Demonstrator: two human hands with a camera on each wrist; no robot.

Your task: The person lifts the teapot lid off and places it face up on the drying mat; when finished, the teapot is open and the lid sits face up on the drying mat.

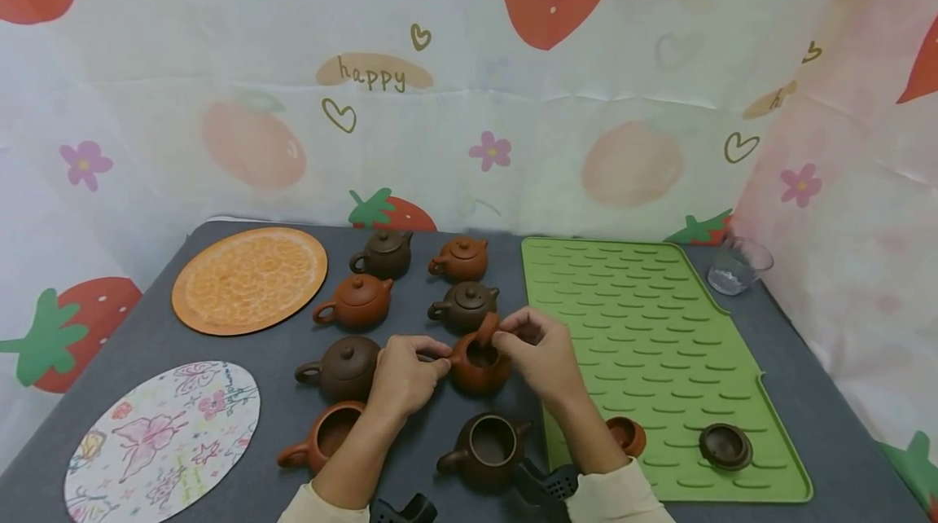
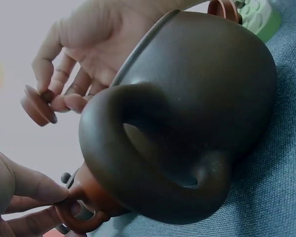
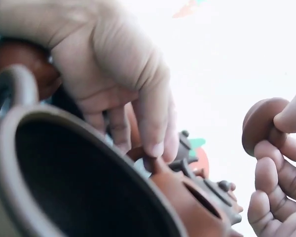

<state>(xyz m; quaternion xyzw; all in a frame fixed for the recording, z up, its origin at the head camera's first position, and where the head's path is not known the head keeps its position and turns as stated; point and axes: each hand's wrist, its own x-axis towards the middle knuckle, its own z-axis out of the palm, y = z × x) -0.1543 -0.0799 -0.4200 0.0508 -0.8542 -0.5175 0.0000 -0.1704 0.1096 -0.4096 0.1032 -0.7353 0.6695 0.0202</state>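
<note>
My left hand (image 1: 403, 376) pinches the handle of a lidless reddish-brown teapot (image 1: 478, 379) standing at the middle of the table. Its lid (image 1: 487, 330) is held by the knob in my right hand (image 1: 545, 356), tilted on edge just above the opening. In the right wrist view the lid (image 3: 260, 123) is apart from the pot. A lidless dark brown teapot (image 1: 469, 470) stands nearer me, filling much of the left wrist view. Beside my left forearm is another lidless reddish teapot (image 1: 318, 446), partly hidden. Close to my left hand sits a lidded dark teapot (image 1: 346, 368).
Several lidded teapots, including a dark one (image 1: 469, 305) and a reddish one (image 1: 361, 301), stand farther back. A green mat (image 1: 623, 303) on the right bears a reddish lid (image 1: 628, 433) and dark lid (image 1: 725, 446). A glass (image 1: 733, 274) and two oval placemats flank the table.
</note>
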